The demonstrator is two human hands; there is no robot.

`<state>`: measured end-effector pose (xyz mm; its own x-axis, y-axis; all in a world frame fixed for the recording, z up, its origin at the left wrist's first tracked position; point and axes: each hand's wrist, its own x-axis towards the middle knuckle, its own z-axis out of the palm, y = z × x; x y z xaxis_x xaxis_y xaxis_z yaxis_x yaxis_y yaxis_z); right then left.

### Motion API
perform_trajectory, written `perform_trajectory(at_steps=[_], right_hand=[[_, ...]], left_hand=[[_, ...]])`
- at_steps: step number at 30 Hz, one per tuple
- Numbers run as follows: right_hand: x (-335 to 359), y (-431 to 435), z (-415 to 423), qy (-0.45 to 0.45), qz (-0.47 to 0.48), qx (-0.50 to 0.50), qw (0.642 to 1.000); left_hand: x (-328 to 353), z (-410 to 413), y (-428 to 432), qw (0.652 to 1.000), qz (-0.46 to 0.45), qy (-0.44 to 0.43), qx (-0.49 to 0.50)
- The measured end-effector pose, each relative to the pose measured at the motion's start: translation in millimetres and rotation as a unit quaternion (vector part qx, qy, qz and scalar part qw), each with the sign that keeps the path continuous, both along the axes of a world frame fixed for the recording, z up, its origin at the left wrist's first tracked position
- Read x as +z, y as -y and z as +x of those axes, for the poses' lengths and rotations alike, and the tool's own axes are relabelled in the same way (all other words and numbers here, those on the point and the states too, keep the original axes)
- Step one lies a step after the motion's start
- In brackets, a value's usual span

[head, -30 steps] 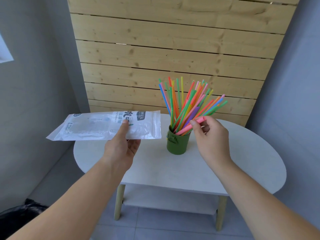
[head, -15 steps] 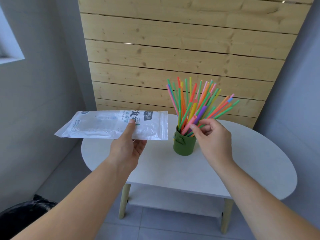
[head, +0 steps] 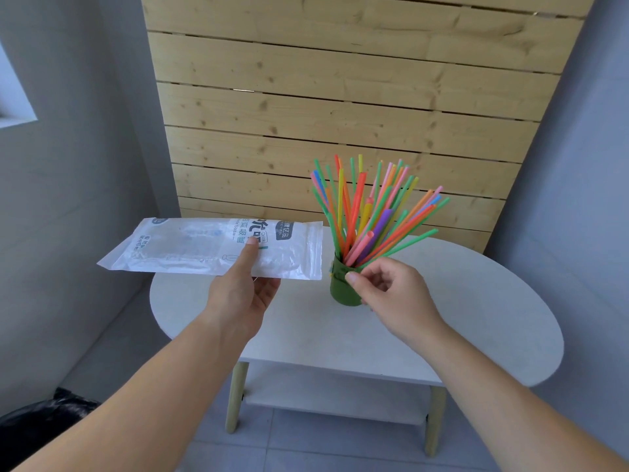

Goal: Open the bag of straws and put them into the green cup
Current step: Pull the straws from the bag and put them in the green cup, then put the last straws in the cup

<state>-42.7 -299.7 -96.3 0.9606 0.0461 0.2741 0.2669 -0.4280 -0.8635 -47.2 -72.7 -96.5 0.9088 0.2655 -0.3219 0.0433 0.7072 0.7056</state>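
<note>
One bag, one cup, many straws

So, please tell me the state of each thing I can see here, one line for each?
Straw bag: flat, looks empty, held in the air.
Straws: standing fanned out in the cup.
Green cup: upright on the white table.
Left hand: pinching the bag.
Right hand: loosely curled, holding nothing.

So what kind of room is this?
Probably a small corner of a home or a studio set, though it's hard to be sure: a little white table stands on grey floor tiles, with plain grey walls and a wooden plank panel behind it.
</note>
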Motion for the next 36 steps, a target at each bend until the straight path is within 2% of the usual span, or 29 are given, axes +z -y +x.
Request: perform_trajectory(at_steps=[4, 8, 16, 23, 30, 36], right_hand=[[4.9, -24.8, -14.6, -0.133, 0.082, 0.084, 0.984], [8.9, -55.0, -24.2, -0.221, 0.171, 0.100, 0.955], [12.0, -93.3, -37.1, -0.256, 0.275, 0.099, 0.921], [-6.9, -128.4, -57.6, -0.207, 0.175, 0.118, 0.955], [-22.3, -178.9, -62.9, -0.167, 0.105, 0.169, 0.966], [-45.2, -237.1, -58.8, -0.166, -0.002, 0.226, 0.960]], left_hand=[[0.8, -5.5, -1.5, 1.000, 0.006, 0.007, -0.004], [3.2, -19.6, -5.7, 1.000, 0.009, 0.020, -0.019], [5.5, -63.4, -37.8, 0.999, 0.024, 0.036, -0.027], [-12.7, -114.1, -61.0, 1.000, 0.006, 0.001, 0.017], [-54.7, -169.5, -82.7, 0.986, -0.023, -0.152, 0.059], [-78.7, -201.9, -114.0, 0.974, 0.000, -0.212, 0.083]])
